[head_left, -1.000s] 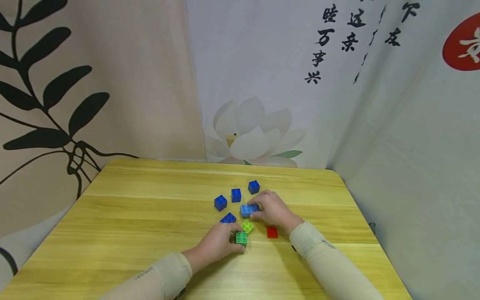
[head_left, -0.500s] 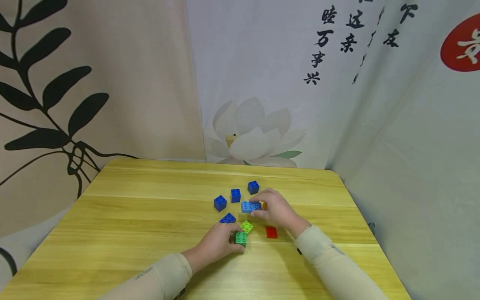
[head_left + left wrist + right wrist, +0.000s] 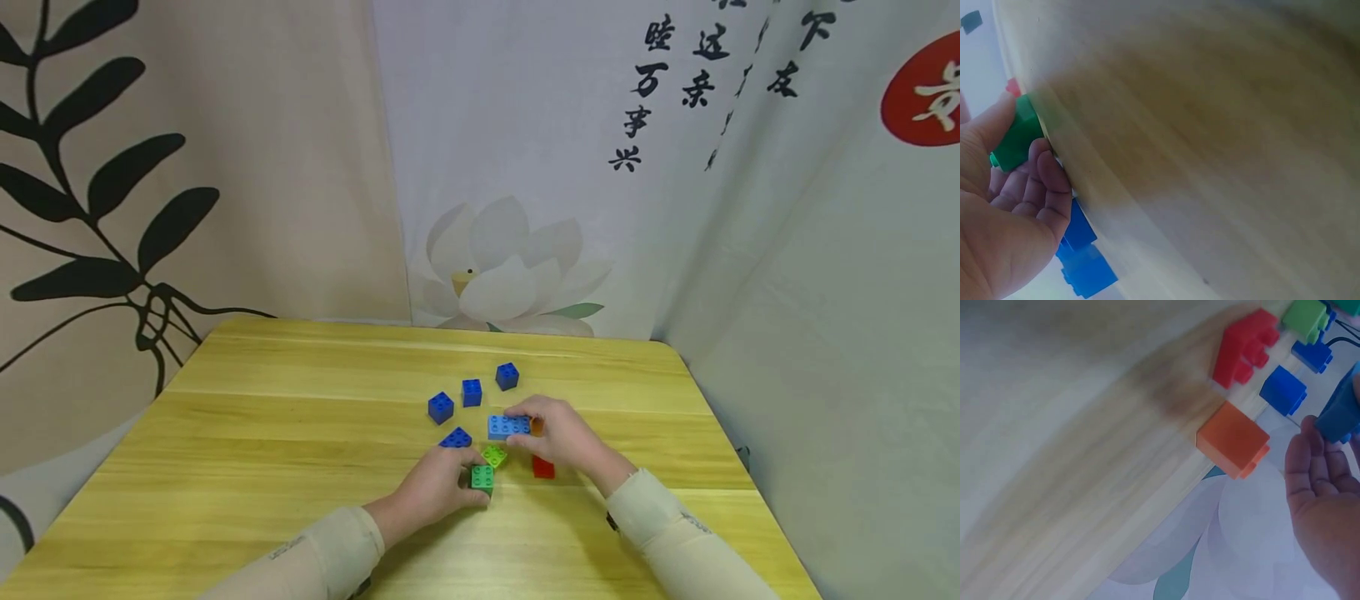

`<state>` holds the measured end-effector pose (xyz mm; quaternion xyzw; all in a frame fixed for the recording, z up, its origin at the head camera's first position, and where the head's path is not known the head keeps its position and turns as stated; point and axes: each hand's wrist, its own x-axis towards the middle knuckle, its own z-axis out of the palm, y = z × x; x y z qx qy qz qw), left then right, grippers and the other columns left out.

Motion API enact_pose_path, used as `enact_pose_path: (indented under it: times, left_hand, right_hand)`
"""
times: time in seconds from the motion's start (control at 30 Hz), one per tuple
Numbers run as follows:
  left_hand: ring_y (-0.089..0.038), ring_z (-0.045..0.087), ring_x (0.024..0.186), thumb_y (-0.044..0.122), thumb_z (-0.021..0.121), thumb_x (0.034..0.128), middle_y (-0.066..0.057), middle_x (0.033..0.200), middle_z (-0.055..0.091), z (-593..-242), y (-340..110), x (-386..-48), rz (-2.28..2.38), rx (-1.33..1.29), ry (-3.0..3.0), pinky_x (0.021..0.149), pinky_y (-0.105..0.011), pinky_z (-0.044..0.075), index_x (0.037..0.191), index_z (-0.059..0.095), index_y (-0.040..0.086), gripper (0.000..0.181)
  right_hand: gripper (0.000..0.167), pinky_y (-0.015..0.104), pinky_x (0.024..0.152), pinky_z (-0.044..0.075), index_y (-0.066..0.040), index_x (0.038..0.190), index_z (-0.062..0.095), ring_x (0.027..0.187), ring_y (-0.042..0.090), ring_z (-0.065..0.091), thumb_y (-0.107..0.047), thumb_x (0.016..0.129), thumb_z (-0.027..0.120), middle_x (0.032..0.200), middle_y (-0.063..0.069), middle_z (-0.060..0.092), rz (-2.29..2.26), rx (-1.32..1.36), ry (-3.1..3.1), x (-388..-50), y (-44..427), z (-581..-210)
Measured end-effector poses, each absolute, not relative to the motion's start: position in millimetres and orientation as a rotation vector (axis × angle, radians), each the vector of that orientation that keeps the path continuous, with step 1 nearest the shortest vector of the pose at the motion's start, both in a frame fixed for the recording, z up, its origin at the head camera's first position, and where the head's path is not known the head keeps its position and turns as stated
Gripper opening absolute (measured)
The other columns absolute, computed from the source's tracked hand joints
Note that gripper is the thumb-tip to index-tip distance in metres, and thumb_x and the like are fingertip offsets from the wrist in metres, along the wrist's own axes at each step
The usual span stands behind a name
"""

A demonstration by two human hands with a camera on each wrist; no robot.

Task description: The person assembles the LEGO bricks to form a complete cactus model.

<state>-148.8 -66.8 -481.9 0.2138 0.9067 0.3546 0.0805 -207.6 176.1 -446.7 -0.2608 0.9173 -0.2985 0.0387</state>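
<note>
In the head view my left hand [image 3: 435, 485] holds a green building brick [image 3: 482, 477] between thumb and fingers, low over the table. The left wrist view shows the same green brick [image 3: 1017, 134] against the thumb. My right hand [image 3: 566, 435] pinches a light blue brick [image 3: 507, 427], longer than the others, studs up. A lime green brick [image 3: 494, 455] sits between the two hands. An orange brick [image 3: 537, 426] is partly hidden behind the right fingers, and a red brick [image 3: 543, 467] lies under the right hand's near side. The right wrist view shows the orange brick [image 3: 1232, 439] whole.
A blue triangular brick [image 3: 456, 437] lies just beyond the left hand. Farther back stand three small blue bricks, including a left one [image 3: 441, 407] and a rear one [image 3: 507, 376]. The wooden table [image 3: 315, 392] ends at a printed curtain [image 3: 525, 167].
My right hand has shifted right and then nearer with the light blue brick, over part of the red brick. The orange brick has come into view. The left hand stays put.
</note>
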Motion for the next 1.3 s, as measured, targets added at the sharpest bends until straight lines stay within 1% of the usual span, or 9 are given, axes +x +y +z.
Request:
enact_pose_path:
  times: [0.17,0.47,0.57,0.67,0.83,0.93,1.03,1.17,1.3]
  left_hand:
    - [-0.005,0.065,0.088,0.028,0.096,0.0803,0.006,0.100,0.077,-483.2,-66.2,-149.6,1.101,0.601,2.687,0.074,-0.024,0.056,0.114,0.079,0.011,0.041]
    - [-0.004,0.061,0.081,0.027,0.097,0.0785,0.007,0.093,0.076,-485.5,-65.3,-151.4,1.138,0.557,2.661,0.069,-0.024,0.053,0.111,0.079,0.009,0.042]
    - [-0.005,0.063,0.084,0.028,0.098,0.0779,0.002,0.099,0.079,-486.1,-65.3,-151.3,1.135,0.555,2.672,0.071,-0.025,0.055,0.115,0.079,0.006,0.047]
    - [-0.006,0.064,0.086,0.028,0.098,0.0779,0.000,0.102,0.080,-486.1,-65.5,-151.3,1.138,0.560,2.674,0.072,-0.026,0.056,0.117,0.079,0.005,0.049]
    - [-0.004,0.063,0.082,0.027,0.097,0.0790,0.005,0.096,0.078,-487.3,-65.9,-152.2,1.158,0.550,2.642,0.071,-0.023,0.054,0.111,0.080,0.010,0.040]
    - [-0.004,0.064,0.081,0.025,0.097,0.0786,0.006,0.093,0.078,-487.8,-66.4,-152.7,1.182,0.544,2.626,0.071,-0.023,0.055,0.107,0.081,0.011,0.036]
    - [-0.004,0.065,0.081,0.024,0.098,0.0777,0.006,0.093,0.079,-487.8,-66.9,-152.7,1.200,0.533,2.619,0.071,-0.023,0.056,0.106,0.081,0.011,0.036]
    - [-0.005,0.065,0.082,0.023,0.098,0.0771,0.006,0.092,0.078,-486.7,-66.9,-151.8,1.206,0.516,2.616,0.072,-0.023,0.056,0.104,0.080,0.011,0.035]
    - [-0.006,0.062,0.079,0.023,0.099,0.0768,0.006,0.090,0.077,-485.5,-66.5,-150.8,1.200,0.513,2.627,0.069,-0.023,0.053,0.101,0.079,0.012,0.033]
  right_hand:
    - [0.038,0.043,0.092,0.063,-0.017,0.130,0.076,0.101,0.011,0.067,-0.028,0.094,0.084,0.123,-0.003,0.076,-0.912,-0.846,2.795,-198.0,180.6,-450.5]
    - [0.039,0.030,0.084,0.061,-0.016,0.131,0.075,0.098,0.008,0.065,-0.031,0.096,0.083,0.120,-0.005,0.076,-0.917,-0.940,2.749,-183.7,183.0,-455.0]
    - [0.041,0.029,0.088,0.061,-0.016,0.132,0.074,0.102,0.008,0.066,-0.033,0.096,0.082,0.122,-0.005,0.076,-0.927,-0.959,2.740,-179.8,181.6,-458.4]
    - [0.041,0.033,0.091,0.062,-0.016,0.133,0.074,0.105,0.008,0.066,-0.034,0.096,0.082,0.122,-0.005,0.076,-0.934,-0.987,2.742,-177.7,179.8,-461.6]
    - [0.038,0.035,0.092,0.062,-0.019,0.131,0.075,0.106,0.008,0.068,-0.034,0.096,0.082,0.123,-0.005,0.076,-0.963,-1.022,2.727,-172.7,176.2,-460.1]
    - [0.038,0.036,0.090,0.063,-0.018,0.130,0.075,0.105,0.009,0.068,-0.031,0.096,0.082,0.123,-0.003,0.076,-0.990,-1.044,2.708,-169.8,174.1,-457.6]
    - [0.038,0.034,0.083,0.063,-0.016,0.130,0.075,0.102,0.008,0.067,-0.028,0.095,0.083,0.123,-0.001,0.077,-1.011,-1.070,2.702,-167.9,172.3,-457.0]
    - [0.037,0.026,0.078,0.060,-0.017,0.129,0.075,0.099,0.006,0.065,-0.027,0.095,0.084,0.122,-0.001,0.077,-1.004,-1.093,2.709,-166.1,170.3,-458.8]
    - [0.037,0.026,0.083,0.061,-0.018,0.130,0.075,0.104,0.008,0.068,-0.029,0.096,0.083,0.124,-0.001,0.076,-0.987,-1.113,2.703,-164.3,168.9,-461.0]
